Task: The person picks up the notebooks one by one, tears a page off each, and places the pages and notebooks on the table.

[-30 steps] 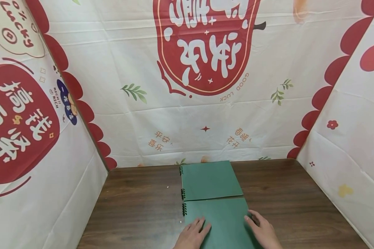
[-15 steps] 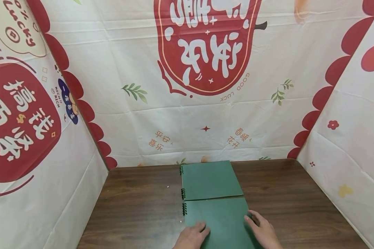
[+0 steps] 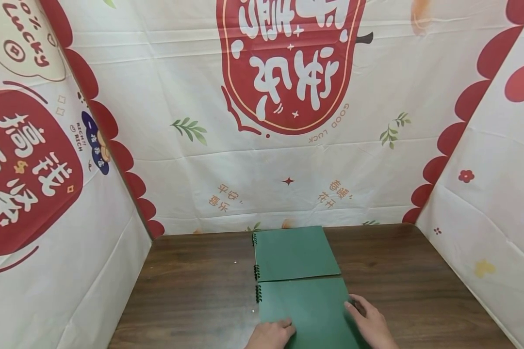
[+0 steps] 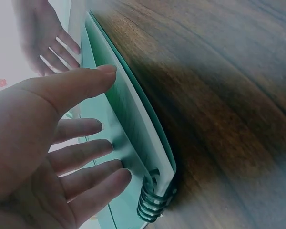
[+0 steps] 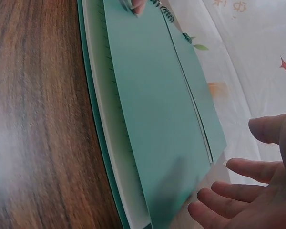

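A green spiral notebook (image 3: 307,300) lies on the wooden table at the near edge of the head view. My left hand (image 3: 270,335) rests on its cover near the bottom, fingertips touching the green surface. From the left wrist side, the thumb (image 4: 102,78) hovers by the gap between cover and pages (image 4: 155,157), close to the spiral rings (image 4: 155,205). The cover stands slightly raised off the pages. Beside the notebook's right edge is my right hand (image 3: 368,322), fingers spread and relaxed around nothing. Its fingers (image 5: 248,169) are near the cover's corner in the right wrist view.
A second green spiral notebook (image 3: 297,254) lies directly behind, its front edge meeting the first one's back edge. The dark wood table (image 3: 192,291) extends to both sides. Printed white cloth (image 3: 262,165) hangs at the back, with similar cloth along left and right.
My left hand has slid down the cover toward me, its fingers drawing in from spread to closer together. My right hand and both notebooks stay nearly in place.
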Demonstrator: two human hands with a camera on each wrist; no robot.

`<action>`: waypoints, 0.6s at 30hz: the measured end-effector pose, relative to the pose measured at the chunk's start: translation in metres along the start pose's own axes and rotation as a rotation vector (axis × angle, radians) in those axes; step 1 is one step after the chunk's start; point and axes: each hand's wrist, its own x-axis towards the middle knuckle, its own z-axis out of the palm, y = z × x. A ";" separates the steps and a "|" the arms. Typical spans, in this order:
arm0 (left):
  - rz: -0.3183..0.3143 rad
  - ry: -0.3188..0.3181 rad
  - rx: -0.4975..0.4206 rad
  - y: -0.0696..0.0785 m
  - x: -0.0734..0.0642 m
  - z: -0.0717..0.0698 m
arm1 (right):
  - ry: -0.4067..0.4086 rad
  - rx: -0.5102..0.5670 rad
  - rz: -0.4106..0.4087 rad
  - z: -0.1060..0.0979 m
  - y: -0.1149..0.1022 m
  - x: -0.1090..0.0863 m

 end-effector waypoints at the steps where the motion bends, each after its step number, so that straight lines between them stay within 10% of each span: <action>1: 0.002 0.001 0.000 0.001 0.000 -0.001 | 0.005 0.003 -0.002 -0.001 0.001 0.000; 18: 0.020 0.021 0.009 0.003 -0.003 0.001 | 0.098 0.044 0.022 -0.017 0.000 -0.005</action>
